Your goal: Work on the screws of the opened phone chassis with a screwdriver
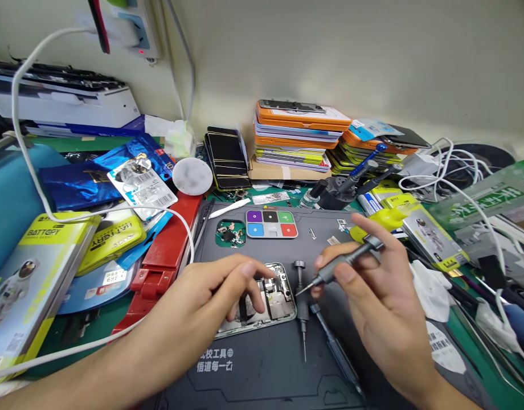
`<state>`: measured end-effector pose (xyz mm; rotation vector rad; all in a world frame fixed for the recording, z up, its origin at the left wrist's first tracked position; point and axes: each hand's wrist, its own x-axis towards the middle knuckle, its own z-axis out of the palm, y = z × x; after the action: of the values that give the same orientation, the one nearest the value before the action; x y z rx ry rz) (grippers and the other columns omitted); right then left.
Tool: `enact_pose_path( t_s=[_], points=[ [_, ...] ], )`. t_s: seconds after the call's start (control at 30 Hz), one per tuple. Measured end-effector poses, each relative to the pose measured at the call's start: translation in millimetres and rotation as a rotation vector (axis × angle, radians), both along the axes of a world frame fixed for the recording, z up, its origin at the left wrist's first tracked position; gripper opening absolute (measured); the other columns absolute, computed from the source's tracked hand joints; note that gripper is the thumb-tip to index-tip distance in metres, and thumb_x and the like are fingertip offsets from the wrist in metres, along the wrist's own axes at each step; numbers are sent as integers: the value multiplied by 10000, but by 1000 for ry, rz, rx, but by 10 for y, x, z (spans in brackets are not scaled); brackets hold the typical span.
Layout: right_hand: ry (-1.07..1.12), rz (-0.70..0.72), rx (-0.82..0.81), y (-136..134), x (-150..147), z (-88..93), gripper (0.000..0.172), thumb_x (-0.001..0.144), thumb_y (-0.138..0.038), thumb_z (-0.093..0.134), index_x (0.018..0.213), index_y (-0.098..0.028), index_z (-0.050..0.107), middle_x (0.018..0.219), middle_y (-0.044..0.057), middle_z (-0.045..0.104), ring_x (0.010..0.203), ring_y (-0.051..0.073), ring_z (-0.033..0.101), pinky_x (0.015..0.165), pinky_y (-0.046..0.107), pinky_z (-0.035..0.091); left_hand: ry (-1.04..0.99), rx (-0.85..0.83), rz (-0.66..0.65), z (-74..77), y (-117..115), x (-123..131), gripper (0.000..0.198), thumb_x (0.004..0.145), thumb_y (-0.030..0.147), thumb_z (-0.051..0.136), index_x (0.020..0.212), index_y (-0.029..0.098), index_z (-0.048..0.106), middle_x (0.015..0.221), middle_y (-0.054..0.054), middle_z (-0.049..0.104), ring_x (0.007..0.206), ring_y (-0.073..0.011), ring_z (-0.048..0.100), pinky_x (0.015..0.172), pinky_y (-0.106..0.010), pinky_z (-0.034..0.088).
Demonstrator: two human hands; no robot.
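Grey mat (266,370) on my cluttered bench (91,336); tray (219,242) holds small parts (229,232). My left hand (211,296) presses the phone (282,297), fingers loosely open; right hand (377,296) pinches a screwdriver (347,261).

This is a phone repair workshop: an opened phone (275,296) lies on a grey repair mat (262,378), battery boxes (27,273) pile at 9 o'clock, stacked part boxes (298,134) at 12 o'clock, precision screwdrivers (364,166) at 1 o'clock.

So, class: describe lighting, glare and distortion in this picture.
Head view: even light, soft shadows under the left hand and the right hand holding the screwdriver, on the grey mat; glare on the blue foil bag; wide-angle stretch of the yellow battery box at the left edge; opened phone in sharp focus.
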<state>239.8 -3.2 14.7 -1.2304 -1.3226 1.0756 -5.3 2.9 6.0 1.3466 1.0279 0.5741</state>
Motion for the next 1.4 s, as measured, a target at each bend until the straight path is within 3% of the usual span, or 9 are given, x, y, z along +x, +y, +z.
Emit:
enact_pose_path(
  t_s=[0.13,0.23,0.63,0.73,0.87,0.97,1.17,1.27,1.4],
  points=[
    [-450,119,428,-114,28,-142,856,821,3,604,1554,-318,301,1034,32,674,916,28,694,792,118,643,4,17,17,-10,19,-3,491,1118,563,379,1008,215,709,914,44,692,729,-48,532,671,-172,418],
    [-647,200,664,-161,20,-218,968,736,67,656,1587,-223,296,1172,99,639,1112,69,696,938,173,658,-5,50,-8,-2,18,-13,463,1122,538,396,1023,218,716,904,55,679,729,-34,531,674,-166,419],
    [-632,229,611,-142,9,-263,1007,732,73,659,1600,-248,262,1260,83,635,1162,58,693,1025,215,644,28,44,-62,8,12,-1,489,1132,528,362,1092,208,730,882,45,686,747,-46,548,704,-175,430],
    [-687,292,619,-116,46,-142,941,831,-97,673,1640,-307,241,1357,45,628,1205,25,652,1109,172,569,23,59,-71,20,14,3,500,1135,523,351,1090,206,735,876,38,680,742,-55,543,704,-189,425],
    [-819,342,700,-59,120,78,717,977,-322,494,1658,-231,289,1387,64,623,1248,39,593,1106,184,498,28,66,-61,24,4,-8,479,1136,515,360,1111,229,743,858,61,676,735,-34,551,707,-180,423],
    [-789,384,630,-32,147,138,702,960,-179,469,1643,-248,319,1473,8,580,1366,26,543,1220,176,434,26,63,-43,20,-9,-15,493,1135,519,361,1118,220,753,836,46,668,735,-46,562,709,-197,428],
    [-737,395,609,-27,138,76,864,852,-11,521,1650,-259,297,1417,9,604,1268,13,577,1133,166,470,-68,38,74,43,11,-10,474,1122,539,402,1095,207,737,829,46,673,751,-54,573,712,-203,435],
    [-741,384,631,-41,150,44,888,825,23,535,1639,-261,321,1444,13,593,1271,16,575,1143,165,468,-36,132,195,70,45,-8,393,1133,496,400,1107,257,710,1027,79,694,989,-33,612,895,-143,432],
    [-720,387,626,-60,154,35,880,818,46,523,1630,-239,339,1379,38,603,1259,18,570,1142,180,458,82,309,277,68,69,-5,285,1140,388,408,1206,293,669,1275,93,608,1248,-17,510,1085,-109,322]
  ],
)
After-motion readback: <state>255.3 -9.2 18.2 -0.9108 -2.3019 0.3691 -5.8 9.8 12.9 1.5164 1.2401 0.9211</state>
